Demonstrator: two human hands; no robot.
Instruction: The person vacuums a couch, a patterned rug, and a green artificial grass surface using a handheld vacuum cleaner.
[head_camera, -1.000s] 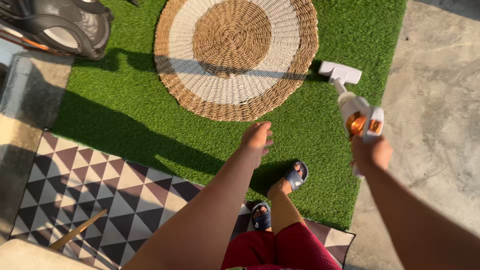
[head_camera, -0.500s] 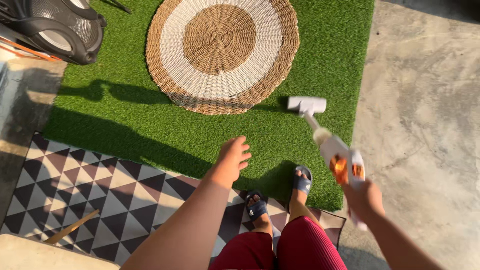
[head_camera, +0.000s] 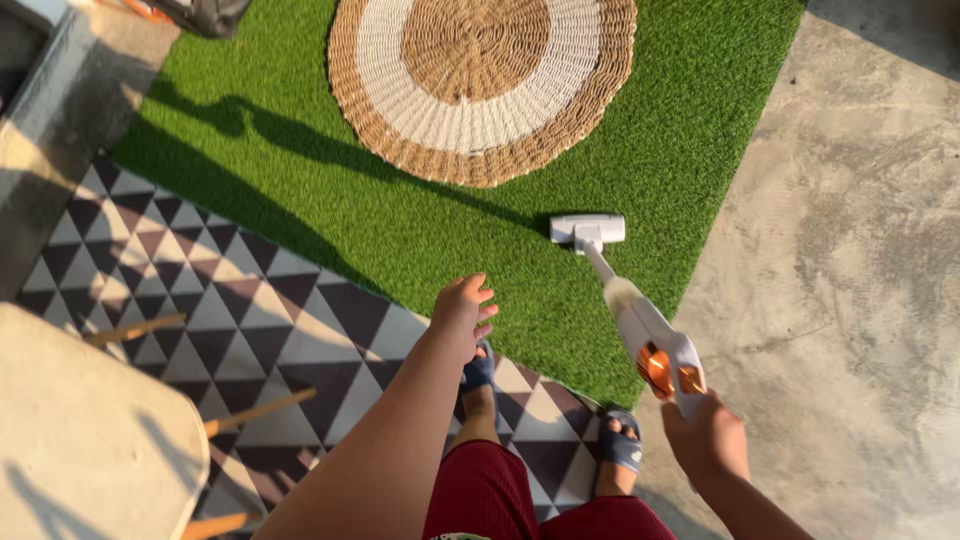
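My right hand (head_camera: 706, 438) grips the handle of a white and orange stick vacuum (head_camera: 655, 350). Its white floor head (head_camera: 588, 231) rests on the green artificial grass mat (head_camera: 300, 190), just below the round woven straw rug (head_camera: 482, 78). My left hand (head_camera: 463, 311) hangs free over the mat's near edge, fingers loosely apart, holding nothing. My feet in dark blue slides (head_camera: 620, 448) stand on the triangle-patterned rug (head_camera: 230, 310).
Bare concrete floor (head_camera: 860, 270) runs along the right. A pale cushioned seat with wooden legs (head_camera: 90, 440) stands at the lower left. Part of a dark object (head_camera: 200, 12) shows at the top left corner.
I have stepped back from the grass onto the patterned rug. The vacuum head has been pulled back toward me across the grass, away from the straw rug. The view has shifted right.
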